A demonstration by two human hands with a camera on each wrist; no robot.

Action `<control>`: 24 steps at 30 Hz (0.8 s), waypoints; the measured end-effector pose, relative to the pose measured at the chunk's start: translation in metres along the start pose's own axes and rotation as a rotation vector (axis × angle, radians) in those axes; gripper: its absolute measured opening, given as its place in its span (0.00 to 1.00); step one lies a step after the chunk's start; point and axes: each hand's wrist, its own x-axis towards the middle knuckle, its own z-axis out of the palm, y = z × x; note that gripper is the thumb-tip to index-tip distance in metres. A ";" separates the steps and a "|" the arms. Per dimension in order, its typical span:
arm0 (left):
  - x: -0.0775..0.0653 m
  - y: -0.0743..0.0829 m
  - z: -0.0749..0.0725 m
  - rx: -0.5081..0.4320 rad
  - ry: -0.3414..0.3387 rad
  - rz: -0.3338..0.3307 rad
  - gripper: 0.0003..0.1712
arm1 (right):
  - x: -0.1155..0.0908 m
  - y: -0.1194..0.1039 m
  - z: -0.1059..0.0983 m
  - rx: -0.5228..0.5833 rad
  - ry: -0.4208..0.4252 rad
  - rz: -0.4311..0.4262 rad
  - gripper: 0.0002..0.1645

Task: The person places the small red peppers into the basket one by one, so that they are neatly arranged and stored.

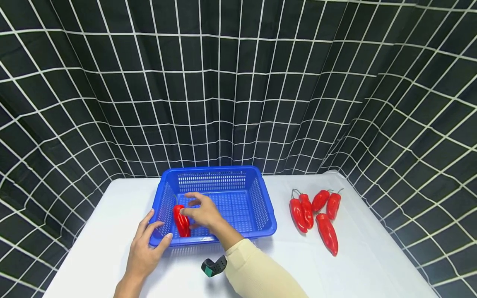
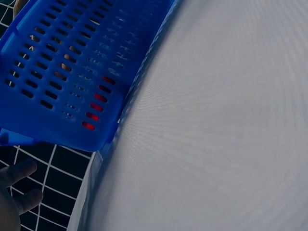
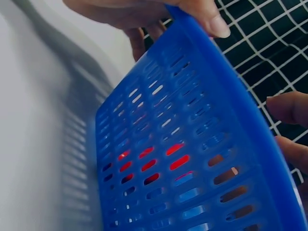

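A blue plastic basket point(image 1: 214, 167) with slotted walls stands on the white table. Inside it, along the left wall, lies one red pepper point(image 1: 181, 221); its red shows through the slots in both wrist views. My right hand point(image 1: 203, 211) reaches over the front rim into the basket, fingers spread and thumb beside the pepper's upper end. Whether that thumb touches the pepper is unclear. At the front left corner my left hand point(image 1: 145, 250) lies with fingers extended, its thumb over the rim. No object is visible within the left hand.
To the right of the basket lie several red peppers point(image 1: 328, 234) in a loose group on the white tabletop point(image 1: 372, 256). A black curtain point(image 1: 223, 82) with white grid lines surrounds the table. A black strap device point(image 1: 214, 266) sits at my right wrist.
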 end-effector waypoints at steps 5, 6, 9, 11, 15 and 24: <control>0.000 0.000 0.000 0.002 0.001 0.002 0.20 | -0.007 -0.003 -0.003 0.051 -0.010 -0.042 0.30; 0.000 0.000 0.000 0.002 0.001 0.001 0.20 | -0.008 -0.004 -0.004 0.065 -0.013 -0.049 0.30; 0.000 0.000 0.000 0.006 0.006 -0.002 0.20 | -0.013 -0.007 -0.005 0.082 -0.028 -0.076 0.30; -0.001 0.000 0.000 0.007 0.009 -0.004 0.20 | -0.017 -0.009 -0.007 0.094 -0.039 -0.098 0.30; -0.001 0.000 0.000 0.008 0.006 -0.004 0.20 | -0.026 -0.013 -0.010 0.117 -0.064 -0.145 0.30; -0.001 0.000 0.000 0.013 0.001 0.004 0.20 | -0.055 -0.024 -0.018 0.177 -0.123 -0.256 0.32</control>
